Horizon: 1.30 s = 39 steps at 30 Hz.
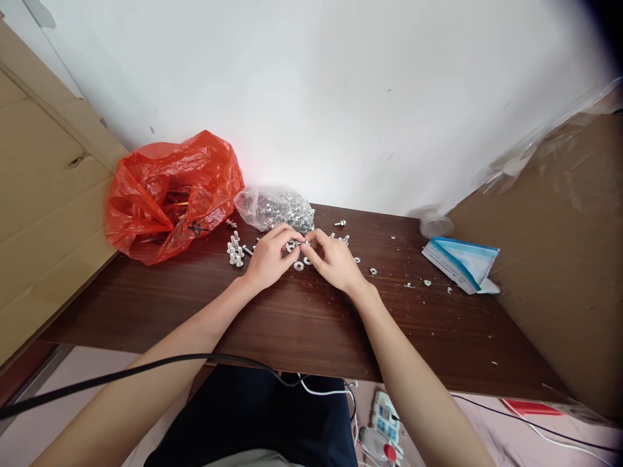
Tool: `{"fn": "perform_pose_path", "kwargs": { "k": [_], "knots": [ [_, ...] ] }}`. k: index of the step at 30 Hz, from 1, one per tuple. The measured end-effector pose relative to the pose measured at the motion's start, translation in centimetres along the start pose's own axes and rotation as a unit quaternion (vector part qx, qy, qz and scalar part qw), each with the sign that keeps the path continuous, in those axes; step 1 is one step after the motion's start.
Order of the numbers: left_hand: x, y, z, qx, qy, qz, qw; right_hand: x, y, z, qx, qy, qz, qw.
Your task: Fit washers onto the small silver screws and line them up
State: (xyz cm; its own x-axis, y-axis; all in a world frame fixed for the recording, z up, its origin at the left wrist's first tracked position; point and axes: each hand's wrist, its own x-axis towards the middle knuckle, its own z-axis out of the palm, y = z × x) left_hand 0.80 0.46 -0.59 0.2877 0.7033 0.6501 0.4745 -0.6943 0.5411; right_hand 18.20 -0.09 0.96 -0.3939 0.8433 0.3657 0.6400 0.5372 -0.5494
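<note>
Over the middle of the table, my left hand pinches a small metal bolt between thumb and fingers. My right hand meets it, its thumb and index finger closed at the bolt's right end; the tiny piece in that pinch is mostly hidden. Below the fingertips lie flat washers. Several bolts stand in a cluster left of my left hand. To the right of my right hand are loose nuts, and a bolt lies behind it. More hardware is partly covered by my hands.
A clear plastic bag of metal hardware rests behind my hands, beside a red plastic bag. A blue-and-white zip bag lies at the right. Cardboard walls both sides. A black cable crosses in front.
</note>
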Motion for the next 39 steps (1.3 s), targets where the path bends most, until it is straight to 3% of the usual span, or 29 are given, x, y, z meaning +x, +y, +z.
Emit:
{"fn": "perform_pose_path", "kwargs": {
  "k": [39],
  "knots": [
    [-0.14, 0.14, -0.07, 0.017, -0.016, 0.005, 1.000, 0.06, 0.13, -0.21, 0.004, -0.023, -0.004, 1.000]
  ]
}}
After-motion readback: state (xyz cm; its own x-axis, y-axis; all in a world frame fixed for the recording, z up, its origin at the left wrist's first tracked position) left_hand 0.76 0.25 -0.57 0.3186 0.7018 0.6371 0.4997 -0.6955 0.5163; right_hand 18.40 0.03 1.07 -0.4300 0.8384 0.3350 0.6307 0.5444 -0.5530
